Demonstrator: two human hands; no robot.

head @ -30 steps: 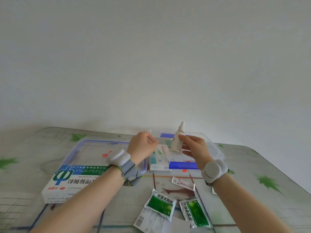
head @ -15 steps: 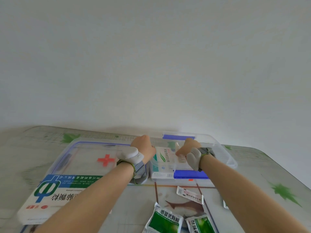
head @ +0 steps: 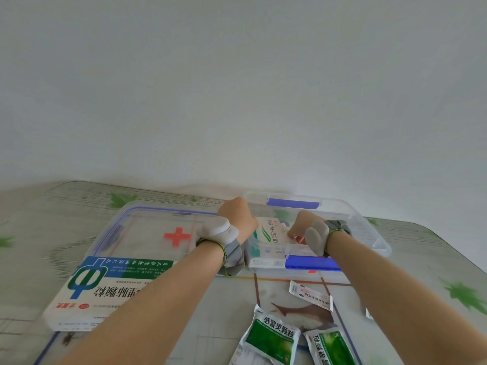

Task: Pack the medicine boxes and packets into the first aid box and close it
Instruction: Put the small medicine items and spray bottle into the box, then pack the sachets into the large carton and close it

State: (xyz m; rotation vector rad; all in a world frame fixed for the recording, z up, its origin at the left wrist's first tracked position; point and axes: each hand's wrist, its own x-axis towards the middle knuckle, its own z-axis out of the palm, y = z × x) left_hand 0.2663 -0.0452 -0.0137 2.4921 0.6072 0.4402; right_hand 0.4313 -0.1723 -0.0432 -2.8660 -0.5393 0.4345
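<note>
While inside first aid box (head: 369, 227), fingers hidden.

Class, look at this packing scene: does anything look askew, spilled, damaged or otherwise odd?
Nothing looks spilled or damaged. The green packets lie loose and overlapping on the table, still unpacked, and the first aid box stands open.

You see a red cross sign (head: 177, 236) on the clear lid (head: 123, 219) lying flat on the table. The near green packet (head: 271, 338) reads 感冒灵颗粒, and the large white box (head: 105, 288) carries a big blue 中 mark, seen upside down. The smaller print on the box in the first aid box (head: 369, 233) is too blurred for you to read surely.
</note>
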